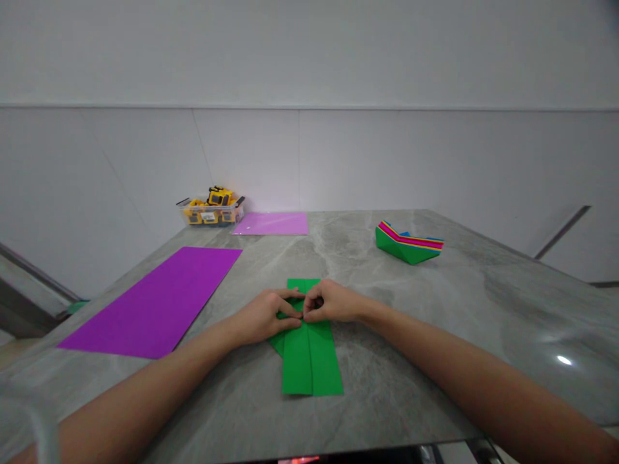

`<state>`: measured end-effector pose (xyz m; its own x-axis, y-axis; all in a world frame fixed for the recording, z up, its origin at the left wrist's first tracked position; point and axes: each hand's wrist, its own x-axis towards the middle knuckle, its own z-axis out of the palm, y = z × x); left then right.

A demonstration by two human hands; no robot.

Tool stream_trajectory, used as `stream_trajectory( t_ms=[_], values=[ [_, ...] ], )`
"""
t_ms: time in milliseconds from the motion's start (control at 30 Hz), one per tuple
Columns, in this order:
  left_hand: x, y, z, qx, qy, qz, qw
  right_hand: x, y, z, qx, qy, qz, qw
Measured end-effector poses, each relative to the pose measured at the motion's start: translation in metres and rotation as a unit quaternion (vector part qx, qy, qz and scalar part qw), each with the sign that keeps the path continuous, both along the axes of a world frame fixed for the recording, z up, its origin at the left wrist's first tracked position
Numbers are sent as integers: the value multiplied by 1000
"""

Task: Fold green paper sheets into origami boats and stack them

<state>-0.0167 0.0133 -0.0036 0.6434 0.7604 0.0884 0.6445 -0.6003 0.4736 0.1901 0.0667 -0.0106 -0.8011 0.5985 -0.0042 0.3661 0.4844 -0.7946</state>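
A folded sheet of green paper (312,364) lies in front of me, with a lengthwise crease down its middle and a slanted flap showing at its left side. My left hand (269,314) rests on the paper's left half, fingers stretched out and apart, pressing it against the table. From the other side, my right hand (333,301) pinches at the paper near the centre crease, thumb and fingertips together. The two hands' fingertips nearly meet there and cover part of the folds.
Purple paper (159,303) lies to the left on the grey marbled table (387,386). Farther back are a clear box (210,216) of yellow toy vehicles and a pale pink sheet (273,223). A green folded paper boat (409,248) with coloured stripes stands at the right.
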Motion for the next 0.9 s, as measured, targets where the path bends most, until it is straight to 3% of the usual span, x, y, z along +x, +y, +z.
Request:
stream_trajectory(
  t_ms=[267, 567, 800, 900],
  values=[
    [-4, 2, 6, -1, 5, -99, 995, -3, 7, -1, -53, -17, -28, 998],
    [-11, 3, 13, -1, 25, -112, 993, -4, 7, 1, -67, -41, -38, 996],
    [-9, -10, 20, 133, 86, -85, 984, -7, 8, 2, -61, -65, -52, 995],
    [0, -19, 20, 150, 139, -61, 977, -9, 8, 1, -48, -81, -58, 994]
  ],
)
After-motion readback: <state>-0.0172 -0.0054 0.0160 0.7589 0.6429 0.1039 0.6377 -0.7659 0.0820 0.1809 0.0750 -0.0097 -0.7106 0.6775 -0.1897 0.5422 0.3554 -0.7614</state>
